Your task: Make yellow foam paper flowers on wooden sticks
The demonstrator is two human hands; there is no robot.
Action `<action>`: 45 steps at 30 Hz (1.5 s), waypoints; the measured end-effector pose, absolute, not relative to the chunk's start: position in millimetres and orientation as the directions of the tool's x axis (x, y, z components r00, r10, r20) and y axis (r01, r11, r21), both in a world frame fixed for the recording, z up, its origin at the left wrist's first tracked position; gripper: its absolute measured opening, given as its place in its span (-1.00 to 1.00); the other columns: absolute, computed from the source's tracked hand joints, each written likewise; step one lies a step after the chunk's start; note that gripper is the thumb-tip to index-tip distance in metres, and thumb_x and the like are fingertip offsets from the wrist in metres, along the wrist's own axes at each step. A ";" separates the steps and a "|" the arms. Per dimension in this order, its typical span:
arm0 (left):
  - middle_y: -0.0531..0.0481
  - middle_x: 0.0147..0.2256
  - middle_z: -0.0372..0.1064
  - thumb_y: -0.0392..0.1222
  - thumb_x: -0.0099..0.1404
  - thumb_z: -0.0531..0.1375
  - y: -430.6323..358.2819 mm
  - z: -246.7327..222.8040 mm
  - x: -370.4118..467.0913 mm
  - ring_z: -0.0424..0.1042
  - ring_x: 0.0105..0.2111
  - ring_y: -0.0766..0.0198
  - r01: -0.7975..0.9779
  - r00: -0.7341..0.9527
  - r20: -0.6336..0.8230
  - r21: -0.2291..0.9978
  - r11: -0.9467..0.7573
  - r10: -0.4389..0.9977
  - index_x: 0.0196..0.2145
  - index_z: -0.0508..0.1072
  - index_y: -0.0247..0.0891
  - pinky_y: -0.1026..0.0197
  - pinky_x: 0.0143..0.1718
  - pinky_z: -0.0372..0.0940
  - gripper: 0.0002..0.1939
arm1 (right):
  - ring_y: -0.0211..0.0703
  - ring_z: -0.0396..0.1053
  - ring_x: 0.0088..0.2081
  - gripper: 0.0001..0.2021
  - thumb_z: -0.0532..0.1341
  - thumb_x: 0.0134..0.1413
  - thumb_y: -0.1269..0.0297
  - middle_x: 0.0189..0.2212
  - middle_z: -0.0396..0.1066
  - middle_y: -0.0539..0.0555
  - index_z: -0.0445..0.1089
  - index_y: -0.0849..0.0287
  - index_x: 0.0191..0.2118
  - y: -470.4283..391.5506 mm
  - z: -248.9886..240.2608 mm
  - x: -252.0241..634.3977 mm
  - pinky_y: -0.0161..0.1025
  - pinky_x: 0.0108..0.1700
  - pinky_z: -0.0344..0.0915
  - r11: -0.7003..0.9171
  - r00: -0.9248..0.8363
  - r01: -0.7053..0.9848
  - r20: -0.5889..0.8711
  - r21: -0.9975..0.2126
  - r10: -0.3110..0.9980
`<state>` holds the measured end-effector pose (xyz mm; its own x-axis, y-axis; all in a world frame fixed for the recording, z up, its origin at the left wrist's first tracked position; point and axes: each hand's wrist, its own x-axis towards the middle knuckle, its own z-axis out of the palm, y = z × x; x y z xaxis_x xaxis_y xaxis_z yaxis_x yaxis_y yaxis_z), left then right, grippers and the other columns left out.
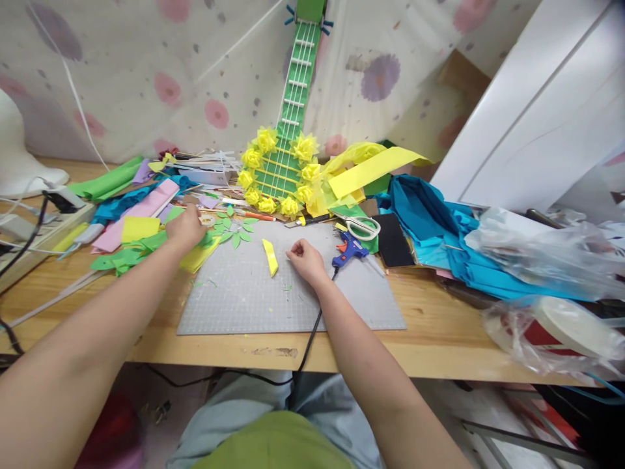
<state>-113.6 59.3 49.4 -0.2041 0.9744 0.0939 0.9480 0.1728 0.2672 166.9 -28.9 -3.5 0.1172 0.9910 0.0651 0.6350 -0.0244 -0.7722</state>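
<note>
My left hand reaches over the paper pile at the left edge of the mat, its fingers mostly hidden behind its back. Close beside it are a small roll of tape and cut green paper leaves. My right hand rests over the grey cutting mat, thumb and fingers curled together; whether anything small is between them I cannot make out. Left of it, and apart from it, lies a folded yellow paper strip. A blue glue gun lies to its right.
A green paper guitar with yellow paper flowers leans against the wall. Scissors and a yellow cutter lie behind the mat. Blue paper and a plastic-wrapped roll crowd the right. The glue gun's black cord crosses the mat.
</note>
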 end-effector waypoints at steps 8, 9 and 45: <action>-0.10 -0.24 0.36 -0.20 0.05 0.12 34.9 51.7 -65.9 0.36 -0.23 0.12 0.944 -0.175 0.234 0.316 0.096 0.956 -0.13 0.20 -0.26 0.13 -0.23 0.23 -0.62 | -0.32 0.23 -0.46 -0.92 0.14 -0.09 0.26 -0.51 0.32 -0.09 0.22 0.11 -0.43 -34.6 4.1 161.5 -0.35 -0.41 0.07 -0.032 0.112 0.667 0.058 -0.745 0.992; -0.08 -0.24 0.36 -0.18 0.06 0.11 28.1 47.5 -53.6 0.37 -0.25 0.14 0.924 -0.151 0.203 0.376 0.066 0.967 -0.12 0.20 -0.24 0.14 -0.24 0.23 -0.62 | -0.32 0.23 -0.46 -0.93 0.13 -0.08 0.26 -0.50 0.32 -0.09 0.23 0.11 -0.43 -35.0 4.4 161.2 -0.35 -0.41 0.07 -0.032 0.111 0.670 0.058 -0.742 0.992; 0.09 -0.50 0.28 -0.11 0.03 0.19 -22.4 7.1 23.3 0.32 -0.55 0.36 -0.019 0.092 -0.005 1.000 0.007 0.996 -0.19 0.23 -0.22 0.29 -0.56 0.29 -0.63 | -0.49 0.24 -0.53 -0.55 0.16 -0.13 0.30 -0.18 0.22 0.00 0.12 0.06 -0.03 -28.7 -3.2 145.6 -0.37 -0.40 0.28 0.075 -0.033 0.155 0.071 -0.985 0.997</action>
